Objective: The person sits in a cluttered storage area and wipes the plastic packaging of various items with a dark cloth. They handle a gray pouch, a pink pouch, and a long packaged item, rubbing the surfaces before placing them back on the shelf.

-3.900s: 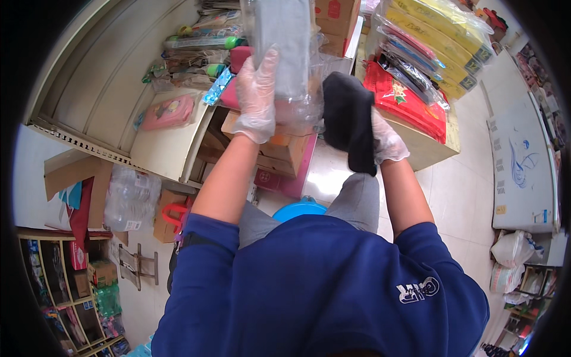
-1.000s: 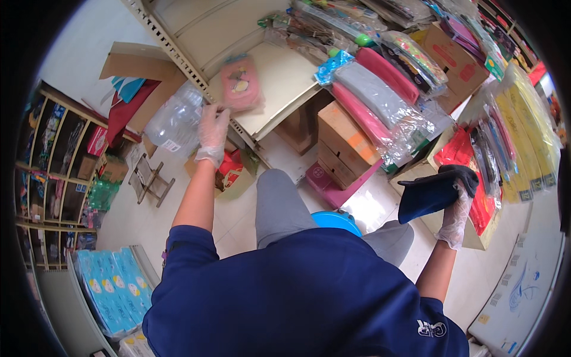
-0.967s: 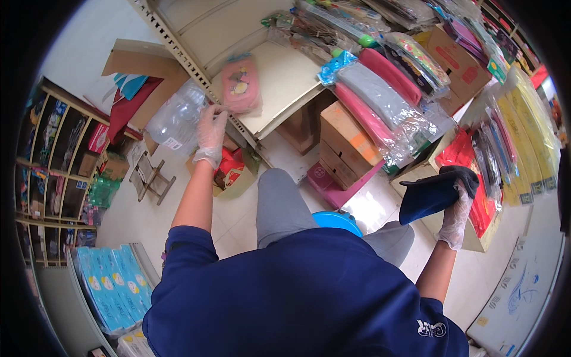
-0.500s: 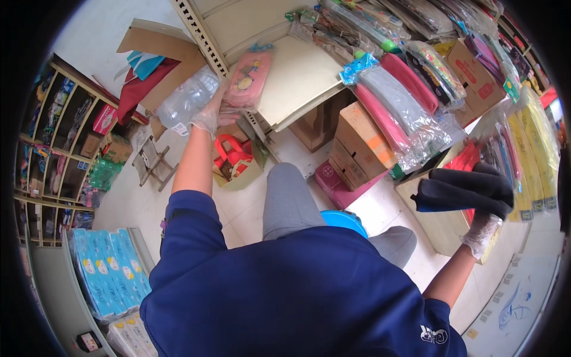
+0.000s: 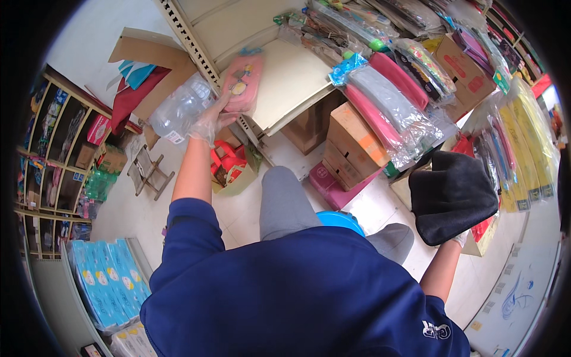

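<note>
Shelf [image 5: 297, 83]: black cloth [image 5: 452, 196] apparently hides right hand.

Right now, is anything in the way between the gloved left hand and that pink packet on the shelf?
Nothing visible. The left hand already has its fingers against the pink packet, which lies at the edge of the bare shelf board. The right hand is far off to the side, mostly hidden behind the black cloth it holds.

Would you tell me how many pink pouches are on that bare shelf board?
1: the pink pouch lies at the shelf board's left end, under the left hand.
</note>
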`<action>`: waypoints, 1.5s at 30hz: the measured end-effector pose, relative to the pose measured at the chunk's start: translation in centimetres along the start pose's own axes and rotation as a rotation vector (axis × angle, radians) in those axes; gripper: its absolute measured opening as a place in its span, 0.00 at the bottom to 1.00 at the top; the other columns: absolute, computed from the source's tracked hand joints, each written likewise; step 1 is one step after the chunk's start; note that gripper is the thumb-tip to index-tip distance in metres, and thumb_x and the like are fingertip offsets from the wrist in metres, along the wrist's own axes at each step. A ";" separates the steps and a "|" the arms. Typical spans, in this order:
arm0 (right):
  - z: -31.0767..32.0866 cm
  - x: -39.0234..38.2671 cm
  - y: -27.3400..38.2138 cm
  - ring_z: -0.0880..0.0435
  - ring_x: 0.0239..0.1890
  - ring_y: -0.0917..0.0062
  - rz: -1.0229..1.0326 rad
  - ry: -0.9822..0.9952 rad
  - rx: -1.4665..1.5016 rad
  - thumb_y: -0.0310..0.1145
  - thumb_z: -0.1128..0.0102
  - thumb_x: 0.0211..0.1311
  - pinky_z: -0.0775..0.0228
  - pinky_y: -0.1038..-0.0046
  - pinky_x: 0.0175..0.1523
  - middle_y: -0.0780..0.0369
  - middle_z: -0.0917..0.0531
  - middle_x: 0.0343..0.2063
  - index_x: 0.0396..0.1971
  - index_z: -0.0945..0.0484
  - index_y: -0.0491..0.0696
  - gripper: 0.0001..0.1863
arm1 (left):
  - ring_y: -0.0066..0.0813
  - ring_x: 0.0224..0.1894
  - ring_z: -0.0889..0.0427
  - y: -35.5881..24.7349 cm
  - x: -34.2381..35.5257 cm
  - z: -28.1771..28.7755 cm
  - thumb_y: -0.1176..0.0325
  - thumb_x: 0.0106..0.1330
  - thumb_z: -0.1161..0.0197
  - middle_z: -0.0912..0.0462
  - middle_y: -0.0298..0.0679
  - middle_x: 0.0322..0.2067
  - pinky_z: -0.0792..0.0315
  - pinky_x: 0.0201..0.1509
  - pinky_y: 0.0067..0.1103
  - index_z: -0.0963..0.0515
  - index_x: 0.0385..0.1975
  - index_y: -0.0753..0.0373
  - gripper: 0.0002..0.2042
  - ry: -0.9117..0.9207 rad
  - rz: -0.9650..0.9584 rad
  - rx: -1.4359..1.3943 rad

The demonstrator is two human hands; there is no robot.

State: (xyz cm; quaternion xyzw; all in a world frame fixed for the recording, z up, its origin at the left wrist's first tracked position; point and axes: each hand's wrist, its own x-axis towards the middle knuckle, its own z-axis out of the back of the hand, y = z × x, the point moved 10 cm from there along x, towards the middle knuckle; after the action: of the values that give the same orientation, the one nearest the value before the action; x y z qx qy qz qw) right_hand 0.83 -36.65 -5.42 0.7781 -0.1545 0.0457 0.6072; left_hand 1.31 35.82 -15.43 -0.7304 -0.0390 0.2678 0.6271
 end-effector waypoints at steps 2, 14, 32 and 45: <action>0.7 -0.3 0.3 0.20 0.46 0.74 -0.003 -0.017 0.001 0.46 0.44 0.68 0.26 0.71 0.54 0.59 0.20 0.45 0.54 0.27 0.44 0.24 | 0.32 0.43 0.17 -0.6 -1.4 -0.6 0.46 0.63 0.36 0.19 0.41 0.45 0.21 0.43 0.23 0.31 0.59 0.62 0.31 0.026 -0.057 0.038; 1.6 -0.4 1.6 0.20 0.41 0.76 -0.016 -0.103 0.045 0.46 0.41 0.66 0.25 0.73 0.49 0.62 0.20 0.40 0.50 0.25 0.45 0.22 | 0.25 0.48 0.21 -3.3 -13.5 -21.5 0.60 0.65 0.33 0.21 0.40 0.48 0.29 0.56 0.23 0.33 0.57 0.72 0.28 0.564 -0.252 -0.018; -5.0 -4.7 -2.7 0.22 0.30 0.84 -0.236 -0.347 0.222 0.36 0.30 0.57 0.28 0.79 0.38 0.69 0.19 0.31 0.41 0.19 0.50 0.13 | 0.24 0.41 0.18 4.2 -27.3 -43.8 0.70 0.69 0.41 0.19 0.39 0.44 0.24 0.43 0.19 0.31 0.56 0.68 0.18 1.035 -0.081 0.072; 5.8 1.1 1.0 0.21 0.31 0.77 0.421 -0.647 -0.167 0.28 0.36 0.61 0.29 0.74 0.43 0.65 0.17 0.29 0.35 0.18 0.43 0.05 | 0.21 0.43 0.18 4.4 -27.6 -40.4 0.73 0.65 0.38 0.19 0.40 0.46 0.25 0.50 0.19 0.31 0.60 0.71 0.23 1.081 0.054 0.267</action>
State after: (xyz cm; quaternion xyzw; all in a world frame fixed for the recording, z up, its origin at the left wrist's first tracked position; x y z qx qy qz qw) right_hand 0.88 -42.57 -5.71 0.6514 -0.4972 -0.0909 0.5659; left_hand -5.68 -12.11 -7.30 -0.6789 0.3411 -0.1262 0.6378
